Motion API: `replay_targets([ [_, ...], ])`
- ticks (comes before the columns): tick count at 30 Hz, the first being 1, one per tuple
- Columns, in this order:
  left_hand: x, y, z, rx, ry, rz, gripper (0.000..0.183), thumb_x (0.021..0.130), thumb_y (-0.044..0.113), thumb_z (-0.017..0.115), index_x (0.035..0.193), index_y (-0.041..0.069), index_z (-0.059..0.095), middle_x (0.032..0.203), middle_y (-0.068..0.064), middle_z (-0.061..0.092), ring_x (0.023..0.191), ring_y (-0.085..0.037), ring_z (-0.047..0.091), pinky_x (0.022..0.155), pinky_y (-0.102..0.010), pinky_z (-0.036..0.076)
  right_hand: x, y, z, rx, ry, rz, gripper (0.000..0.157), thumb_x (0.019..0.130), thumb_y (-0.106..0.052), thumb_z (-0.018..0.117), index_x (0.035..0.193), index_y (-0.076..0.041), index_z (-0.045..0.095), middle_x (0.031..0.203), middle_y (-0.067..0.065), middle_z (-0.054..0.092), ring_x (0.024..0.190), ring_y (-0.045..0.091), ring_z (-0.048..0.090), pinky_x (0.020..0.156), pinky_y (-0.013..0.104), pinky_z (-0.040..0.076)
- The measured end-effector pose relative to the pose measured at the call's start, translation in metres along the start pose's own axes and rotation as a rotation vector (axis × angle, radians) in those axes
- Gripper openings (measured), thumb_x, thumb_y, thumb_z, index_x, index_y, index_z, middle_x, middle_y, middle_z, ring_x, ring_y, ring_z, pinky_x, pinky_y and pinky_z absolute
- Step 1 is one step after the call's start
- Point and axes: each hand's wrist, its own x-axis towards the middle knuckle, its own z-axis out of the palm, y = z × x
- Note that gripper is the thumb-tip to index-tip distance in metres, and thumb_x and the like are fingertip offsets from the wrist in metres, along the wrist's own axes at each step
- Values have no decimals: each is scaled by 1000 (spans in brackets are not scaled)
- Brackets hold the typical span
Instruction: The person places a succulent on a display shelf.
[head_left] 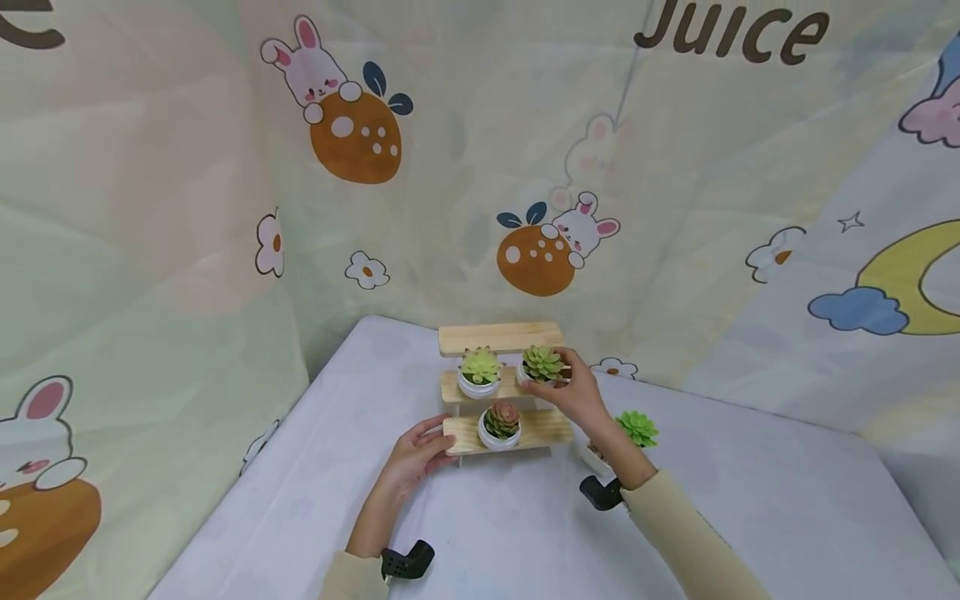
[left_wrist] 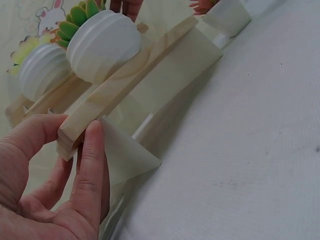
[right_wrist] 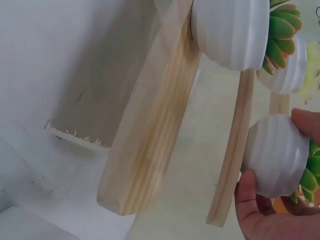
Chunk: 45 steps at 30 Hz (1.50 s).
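A three-tier wooden stand [head_left: 543,430] with pale side supports stands on the white-covered table. My left hand [head_left: 414,457] pinches the left end of its lowest shelf [left_wrist: 95,107] between thumb and fingers. At the right end of the middle shelf, my right hand [head_left: 576,393] grips a white ribbed pot [right_wrist: 277,155] with a green succulent [head_left: 542,363], its base right at the board. To the left on that shelf sits a pot with a yellow-green succulent [head_left: 480,367]. A reddish-green succulent [head_left: 502,419] in a white pot rests on the lowest shelf.
Another potted plant with bright green leaves [head_left: 638,427] stands on the table to the right, partly hidden by my right forearm. The top shelf [head_left: 501,337] is bare wood. Printed cloth [head_left: 450,167] with rabbits and flowers hangs behind the table [head_left: 750,500].
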Motion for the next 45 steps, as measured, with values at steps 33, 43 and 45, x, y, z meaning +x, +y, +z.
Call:
replay_targets([
  [33,-2,-3,5,-11,16,-16,52,91,-4,61,139,-8,43,110,-15,65,84,-15,67,71,-26,60,-16,8,-6,128,6,-20,79,79,-10,81,142,2,36,128,22,44,108,35,52,81,34,53],
  [43,-3,0,7,-14,37,-23,50,92,-5,60,139,-6,45,113,-17,65,83,-14,67,69,-24,59,-33,15,-17,237,102,-9,67,81,-7,79,138,-4,44,132,16,47,110,34,52,82,31,50],
  [45,-3,2,6,-14,37,-23,50,92,-5,60,140,-6,44,113,-17,65,83,-13,67,69,-24,59,-39,18,-21,254,130,0,65,81,-6,79,137,-4,45,131,14,48,110,34,51,82,27,50],
])
